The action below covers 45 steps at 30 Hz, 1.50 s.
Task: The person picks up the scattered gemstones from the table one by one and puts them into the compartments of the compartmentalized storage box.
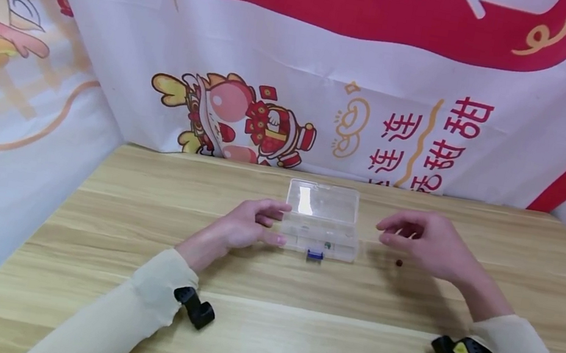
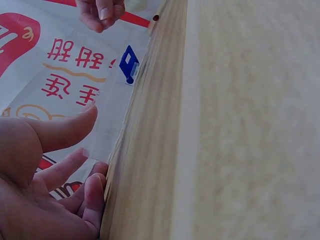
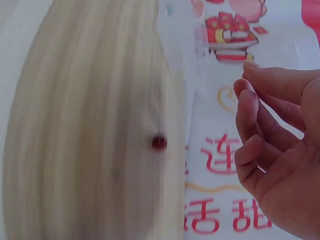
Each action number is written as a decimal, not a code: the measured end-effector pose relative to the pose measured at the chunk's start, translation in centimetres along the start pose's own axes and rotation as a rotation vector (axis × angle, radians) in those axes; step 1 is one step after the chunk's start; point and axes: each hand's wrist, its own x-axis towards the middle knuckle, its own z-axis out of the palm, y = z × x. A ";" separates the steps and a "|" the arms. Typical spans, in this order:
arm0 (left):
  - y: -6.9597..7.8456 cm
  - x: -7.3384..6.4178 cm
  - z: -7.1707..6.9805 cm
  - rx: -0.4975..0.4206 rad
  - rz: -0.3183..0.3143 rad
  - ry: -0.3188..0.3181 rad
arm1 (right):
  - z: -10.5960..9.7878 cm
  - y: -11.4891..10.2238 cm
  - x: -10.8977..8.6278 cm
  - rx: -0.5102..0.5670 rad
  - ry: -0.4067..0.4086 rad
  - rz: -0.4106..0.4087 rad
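Note:
A clear plastic box with a blue latch stands on the table, its transparent lid raised at the back. In one compartment lies a small greenish bead. My left hand is at the box's left end, thumb by the front corner and index finger by the hinge side. My right hand hovers right of the box, its fingers loosely bent and thumb close to the index fingertip, with nothing visible between them. A dark red bead lies on the table below the right hand.
The wooden table meets a printed cloth backdrop behind the box. Cloth also hangs at the left and right sides. A black wrist camera is strapped to the left sleeve, and another wrist camera to the right.

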 end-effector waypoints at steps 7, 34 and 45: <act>0.1 0.1 0.2 0.007 -0.013 0.008 | -1.5 3.0 -1.2 0.005 -0.061 0.012; 0.1 0.1 0.1 0.013 -0.006 0.007 | -0.2 5.5 -0.3 0.031 -0.185 0.168; -0.1 0.0 0.1 0.015 -0.008 0.006 | 0.4 3.0 0.2 -0.005 -0.146 0.162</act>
